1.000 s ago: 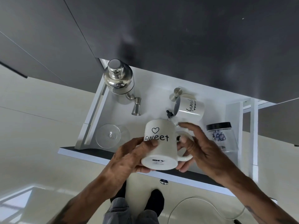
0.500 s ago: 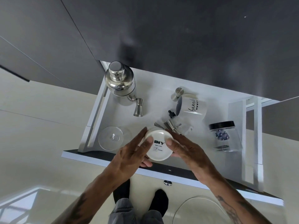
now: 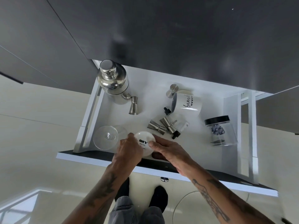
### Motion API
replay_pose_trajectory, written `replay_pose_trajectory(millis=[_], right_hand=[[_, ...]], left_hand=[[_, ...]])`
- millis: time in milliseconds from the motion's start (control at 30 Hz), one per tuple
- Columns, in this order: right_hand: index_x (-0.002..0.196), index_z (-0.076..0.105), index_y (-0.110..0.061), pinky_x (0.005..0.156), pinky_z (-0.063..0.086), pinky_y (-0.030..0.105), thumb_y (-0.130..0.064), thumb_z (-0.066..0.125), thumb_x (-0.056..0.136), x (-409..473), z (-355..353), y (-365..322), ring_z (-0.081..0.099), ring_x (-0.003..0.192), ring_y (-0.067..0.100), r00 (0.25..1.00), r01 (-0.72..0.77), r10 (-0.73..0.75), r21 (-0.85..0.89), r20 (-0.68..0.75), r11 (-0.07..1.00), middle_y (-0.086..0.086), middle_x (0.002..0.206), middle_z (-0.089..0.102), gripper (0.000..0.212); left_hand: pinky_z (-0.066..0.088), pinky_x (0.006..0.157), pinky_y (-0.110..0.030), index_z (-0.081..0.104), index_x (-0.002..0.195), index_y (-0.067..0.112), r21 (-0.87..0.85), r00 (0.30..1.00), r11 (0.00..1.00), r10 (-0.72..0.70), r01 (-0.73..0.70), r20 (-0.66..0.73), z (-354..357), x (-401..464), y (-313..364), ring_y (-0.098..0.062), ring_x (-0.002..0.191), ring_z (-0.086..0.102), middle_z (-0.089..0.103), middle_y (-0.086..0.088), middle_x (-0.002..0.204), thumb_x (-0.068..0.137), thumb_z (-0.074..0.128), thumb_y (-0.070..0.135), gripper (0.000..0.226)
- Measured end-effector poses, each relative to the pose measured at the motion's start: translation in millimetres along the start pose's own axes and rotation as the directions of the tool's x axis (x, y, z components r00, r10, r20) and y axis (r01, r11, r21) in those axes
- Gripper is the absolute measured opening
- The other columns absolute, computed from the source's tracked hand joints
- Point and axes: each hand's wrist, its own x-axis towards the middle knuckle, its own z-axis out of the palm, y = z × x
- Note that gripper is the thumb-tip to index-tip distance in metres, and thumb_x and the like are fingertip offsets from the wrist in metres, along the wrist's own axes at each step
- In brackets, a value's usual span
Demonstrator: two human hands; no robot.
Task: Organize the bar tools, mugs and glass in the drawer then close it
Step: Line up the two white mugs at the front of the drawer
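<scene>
The white drawer (image 3: 249,159) stands pulled out below me. Both hands grip a white mug (image 3: 144,143) turned upside down, its "DIY" base facing me, near the drawer's front edge. My left hand (image 3: 129,151) holds its left side, my right hand (image 3: 168,148) its right side. Just left of the mug stands an upturned glass (image 3: 106,137). A steel shaker (image 3: 113,81) stands at the back left with a jigger (image 3: 134,105) beside it. A second white mug (image 3: 188,103) lies on its side at the back. Two more jiggers (image 3: 162,126) lie mid-drawer by a small dropper bottle (image 3: 168,111).
A clear jar (image 3: 221,133) with a black lid stands at the drawer's right. A steel stopper (image 3: 172,90) sits behind the lying mug. Dark cabinet fronts rise behind. Below are my feet, a pale glossy floor and a thin cable (image 3: 179,206).
The mug was tipped from on its side to fully upside down and lowered toward the drawer's front left, next to the glass. Both hands stayed on it.
</scene>
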Motion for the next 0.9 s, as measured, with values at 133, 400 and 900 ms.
replay_pose_trajectory(millis=[133,400,900], right_hand=[[0.136,0.057,-0.035,0.077,0.052,0.008,-0.04,0.075,0.082,5.5,2.9,0.8,0.064,0.102,0.0,1.0,0.002,-0.001,-0.032,0.012,0.999,-0.005,0.137,0.062,0.057],[0.122,0.065,-0.022,0.081,0.057,0.036,-0.035,0.066,0.09,1.4,-82.0,-15.2,0.072,0.085,0.026,0.699,0.172,-0.536,-0.615,-0.474,0.769,0.003,0.112,0.068,0.035],[0.143,0.032,-0.017,0.087,0.052,0.045,-0.044,0.089,0.057,87.0,-148.1,-68.5,0.057,0.106,0.034,0.816,0.088,-0.577,-0.979,-0.037,0.186,0.01,0.13,0.053,0.107]], left_hand=[[0.053,0.076,-0.033,0.046,0.127,0.002,0.095,0.998,0.995,-0.012,0.018,-0.064,3.2,-5.9,6.7,-0.034,0.11,0.063,0.063,-0.02,0.122,0.094,0.06,0.009,0.037],[0.052,0.076,-0.03,0.063,0.122,0.02,0.301,0.891,0.916,0.353,-0.267,-0.285,-24.9,-16.1,69.9,-0.029,0.096,0.069,0.073,-0.006,0.108,0.096,0.05,0.032,0.031],[0.063,0.08,-0.04,0.052,0.118,-0.003,-0.889,0.963,0.378,-0.039,0.26,0.265,46.7,81.9,127.8,-0.036,0.083,0.073,0.068,-0.025,0.1,0.094,0.053,0.014,0.029]])
